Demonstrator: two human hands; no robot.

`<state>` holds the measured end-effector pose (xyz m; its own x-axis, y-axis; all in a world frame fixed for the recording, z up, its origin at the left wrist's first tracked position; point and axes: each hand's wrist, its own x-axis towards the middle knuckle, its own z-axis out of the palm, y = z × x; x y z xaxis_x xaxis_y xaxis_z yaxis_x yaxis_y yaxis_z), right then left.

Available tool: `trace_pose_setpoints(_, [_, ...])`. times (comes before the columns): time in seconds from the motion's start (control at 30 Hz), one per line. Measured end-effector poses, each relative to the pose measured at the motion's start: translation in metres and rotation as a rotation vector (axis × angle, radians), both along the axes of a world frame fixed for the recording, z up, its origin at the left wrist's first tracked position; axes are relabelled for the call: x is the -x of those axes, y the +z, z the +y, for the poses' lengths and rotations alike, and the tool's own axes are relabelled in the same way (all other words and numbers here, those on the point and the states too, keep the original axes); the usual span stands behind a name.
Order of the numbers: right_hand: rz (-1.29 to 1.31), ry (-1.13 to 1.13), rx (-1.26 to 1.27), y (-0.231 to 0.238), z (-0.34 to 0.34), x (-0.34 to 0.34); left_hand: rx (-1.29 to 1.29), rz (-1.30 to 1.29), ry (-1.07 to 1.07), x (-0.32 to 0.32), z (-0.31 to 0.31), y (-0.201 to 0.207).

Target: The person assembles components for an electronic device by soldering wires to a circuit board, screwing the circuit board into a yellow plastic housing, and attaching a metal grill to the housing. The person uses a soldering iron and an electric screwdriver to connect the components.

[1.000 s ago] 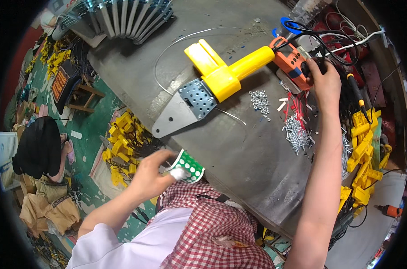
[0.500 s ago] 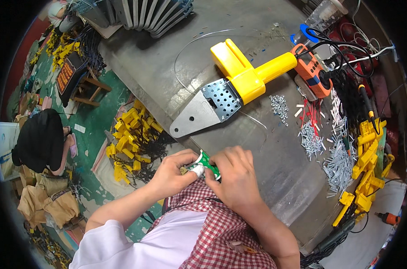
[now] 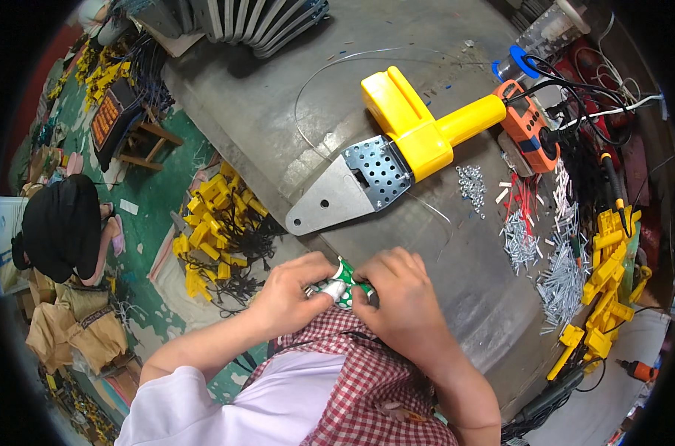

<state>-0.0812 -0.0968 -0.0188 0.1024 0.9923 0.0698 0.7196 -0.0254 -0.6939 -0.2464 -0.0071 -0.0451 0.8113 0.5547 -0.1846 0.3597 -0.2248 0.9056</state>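
Observation:
Close to my body, at the table's near edge, my left hand (image 3: 293,296) and my right hand (image 3: 403,296) pinch a small green-and-white wrapper (image 3: 345,299) from either side. It looks thin and creased, with pale spots, and whitish material shows at its middle beside my left thumb. The fingers cover much of it, so what it contains cannot be made out. Just beyond my hands lies a yellow-handled plastic pipe welder (image 3: 419,141), its pointed silver plate (image 3: 326,204) aimed toward my left hand. Neither hand touches it.
On the right lie an orange meter (image 3: 529,126), nuts (image 3: 471,191), piles of screws (image 3: 560,286) and yellow housings (image 3: 608,267). Grey metal plates (image 3: 255,22) stand at the back. Left of the table edge, yellow corded parts (image 3: 218,215) are heaped; a person (image 3: 66,227) sits beyond.
The green-and-white wrapper has turned and creased between my fingers, with more whitish material showing. My hands stay close together; the whole view has shifted slightly.

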Motion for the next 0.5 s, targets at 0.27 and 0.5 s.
trace_pose_setpoints(0.27, [-0.077, -0.166, -0.205, 0.026, 0.034, -0.044, -0.594, -0.013, -0.126, 0.000, 0.043, 0.033])
trace_pose_setpoints(0.5, [-0.550, -0.212, -0.178, 0.032, 0.116, -0.119, -0.744, 0.044, -0.239, -0.052, 0.058, 0.028])
